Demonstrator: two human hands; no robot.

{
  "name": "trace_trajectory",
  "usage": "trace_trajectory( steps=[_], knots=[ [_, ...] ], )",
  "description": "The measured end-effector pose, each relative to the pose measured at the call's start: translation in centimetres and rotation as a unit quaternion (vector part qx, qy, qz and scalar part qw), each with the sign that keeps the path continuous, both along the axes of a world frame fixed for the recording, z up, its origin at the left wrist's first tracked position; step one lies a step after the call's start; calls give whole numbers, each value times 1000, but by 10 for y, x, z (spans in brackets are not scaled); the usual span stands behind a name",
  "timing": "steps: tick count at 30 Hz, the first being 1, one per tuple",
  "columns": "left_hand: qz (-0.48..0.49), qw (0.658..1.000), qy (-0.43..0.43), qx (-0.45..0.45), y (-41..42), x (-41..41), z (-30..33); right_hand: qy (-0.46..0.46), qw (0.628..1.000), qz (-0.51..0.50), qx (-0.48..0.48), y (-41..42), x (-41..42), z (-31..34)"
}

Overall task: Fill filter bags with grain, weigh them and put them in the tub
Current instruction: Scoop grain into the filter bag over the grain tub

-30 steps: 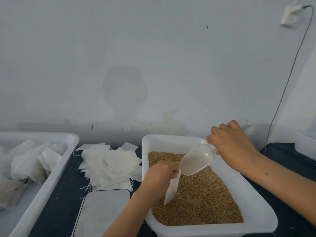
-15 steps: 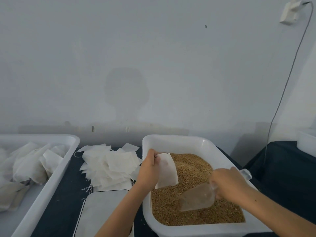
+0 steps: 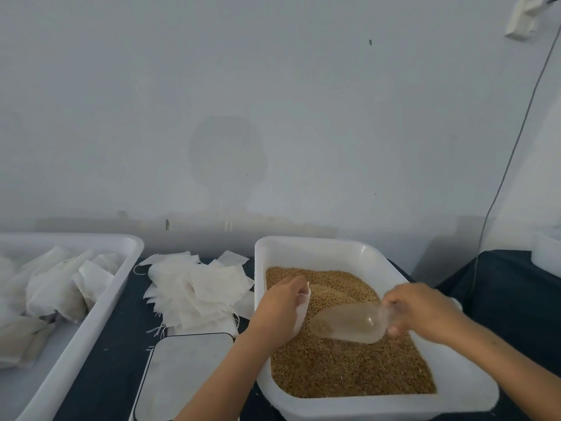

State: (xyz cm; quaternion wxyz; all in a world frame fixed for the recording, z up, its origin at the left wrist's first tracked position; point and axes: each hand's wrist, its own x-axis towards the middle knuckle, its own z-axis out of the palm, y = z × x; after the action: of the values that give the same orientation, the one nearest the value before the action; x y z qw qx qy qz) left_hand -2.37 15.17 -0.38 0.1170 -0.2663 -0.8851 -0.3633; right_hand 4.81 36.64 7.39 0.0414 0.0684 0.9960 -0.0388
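A white tub (image 3: pixel 306 247) in front of me holds brown grain (image 3: pixel 349 369). My left hand (image 3: pixel 280 309) holds a white filter bag (image 3: pixel 302 311) over the grain near the tub's left side. My right hand (image 3: pixel 422 309) grips the handle of a clear plastic scoop (image 3: pixel 347 322), which lies tilted just above the grain with its mouth toward the bag. A loose pile of empty filter bags (image 3: pixel 197 288) lies on the dark table to the left. A second white tub (image 3: pixel 100 296) at far left holds several filled bags (image 3: pixel 54 291).
A flat white scale (image 3: pixel 182 375) with a dark rim sits at the front, between the two tubs. A grey wall stands close behind the table. A cable (image 3: pixel 504 177) hangs down the wall at right, and another white container (image 3: pixel 546 250) shows at the right edge.
The scoop went from pouring into the bag down into the grain, and now sits raised and tilted toward the bag. My left hand lifted the bag, then moved it back near the scoop.
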Motion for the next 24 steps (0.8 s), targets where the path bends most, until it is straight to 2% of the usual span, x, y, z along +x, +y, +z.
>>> trace_trajectory(
  steps=[3, 7, 14, 17, 21, 24],
  knots=[
    [-20, 999, 14, -31, 1, 0, -1, 47, 998, -11, 26, 4, -4, 19],
    [-45, 999, -2, -25, 0, 2, 4, 160, 980, 31, 116, -2, -12, 23],
    [-41, 998, -31, -21, 1, 5, 8, 193, 959, 53, 200, -13, -19, 22],
    [-31, 999, -23, -21, 1, 5, 6, 163, 969, 41, 182, -12, -16, 22],
    [-2, 1000, -3, -28, 0, 2, 1, 34, 994, -16, 101, -8, -9, 18],
    [17, 1000, -4, -11, -1, 2, 0, -17, 995, -28, 92, -5, -5, 3]
  ],
)
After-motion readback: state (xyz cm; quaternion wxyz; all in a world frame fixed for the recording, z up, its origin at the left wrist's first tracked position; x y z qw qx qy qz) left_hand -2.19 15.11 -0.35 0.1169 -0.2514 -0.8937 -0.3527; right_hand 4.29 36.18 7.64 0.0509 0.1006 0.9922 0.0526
